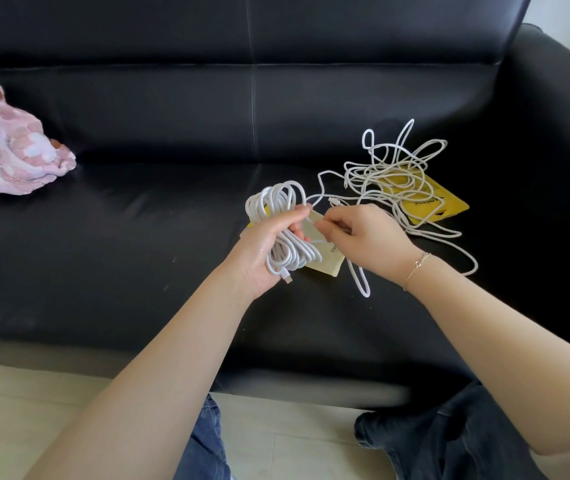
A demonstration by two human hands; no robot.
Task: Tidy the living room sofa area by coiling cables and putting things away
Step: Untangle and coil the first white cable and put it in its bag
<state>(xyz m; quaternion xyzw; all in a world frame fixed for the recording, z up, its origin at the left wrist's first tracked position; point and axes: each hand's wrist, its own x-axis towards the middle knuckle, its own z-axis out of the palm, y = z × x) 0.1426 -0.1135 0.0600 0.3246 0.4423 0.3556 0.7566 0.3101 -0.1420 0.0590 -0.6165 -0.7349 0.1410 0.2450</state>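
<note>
My left hand (pixel 269 244) grips a coiled bundle of white cable (pixel 276 202), its loops sticking out above and below the fist, with a plug end hanging at the bottom. My right hand (pixel 359 233) pinches the free strand of that cable just right of the coil. A loose tangle of white cable (pixel 394 174) lies on the black sofa seat (pixel 138 237) behind my right hand, partly over a yellow packet (pixel 449 202). A pale yellow pouch (pixel 328 265) lies under my hands.
A pink and white patterned cloth (pixel 10 150) lies on the seat at the far left. The sofa armrest (pixel 560 133) rises at the right. Pale floor tiles (pixel 34 410) and my legs in jeans are below the sofa's front edge.
</note>
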